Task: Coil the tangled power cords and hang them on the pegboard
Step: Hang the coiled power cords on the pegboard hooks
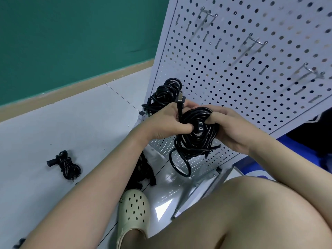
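Both hands meet in the middle and hold one black cord bundle. Left hand curls its fingers into the bundle from the left side and also pinches a plug that sticks up just above its thumb. Right hand wraps round the right side of the bundle, with its fingers curled over the top loops. Between the two hands, a second plug end with small square holes shows on the front of the bundle. One loose loop hangs down below the hands. Behind the hands stands a white pegboard, tilted, with metal hooks up above the right hand; no cord hangs on those hooks. Just above the left hand, another black cord pile sits by the edge of the pegboard. Far to the left of the left hand, a small tied cord lies on the grey floor. Under the left arm, more black cords lie on the floor, near a cream shoe.
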Tool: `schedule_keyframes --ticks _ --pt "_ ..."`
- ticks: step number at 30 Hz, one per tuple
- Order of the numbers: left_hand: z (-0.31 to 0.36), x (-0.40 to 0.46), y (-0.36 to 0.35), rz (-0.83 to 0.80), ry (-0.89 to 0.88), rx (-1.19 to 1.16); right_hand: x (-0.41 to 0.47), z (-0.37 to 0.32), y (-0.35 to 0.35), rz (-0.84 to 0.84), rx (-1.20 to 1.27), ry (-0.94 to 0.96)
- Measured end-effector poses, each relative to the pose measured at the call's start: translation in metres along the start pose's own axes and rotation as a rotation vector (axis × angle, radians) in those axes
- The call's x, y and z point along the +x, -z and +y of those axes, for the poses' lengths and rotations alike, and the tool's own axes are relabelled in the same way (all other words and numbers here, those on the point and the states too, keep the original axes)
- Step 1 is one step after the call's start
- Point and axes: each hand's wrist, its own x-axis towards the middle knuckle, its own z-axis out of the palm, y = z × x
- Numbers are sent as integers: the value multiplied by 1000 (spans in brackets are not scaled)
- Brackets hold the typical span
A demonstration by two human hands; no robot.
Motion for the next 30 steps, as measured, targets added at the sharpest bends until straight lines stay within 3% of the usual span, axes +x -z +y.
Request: schedule_keyframes --ticks 12,20,30 --pt "-6 8 -2 98 -4 27 8 -1 5 59 -56 9" --pt "-13 6 0 20 43 -24 4 1 4 89 -69 -1" --pt "-13 0 -11 95 -12 61 4 7 3 82 -75 5"
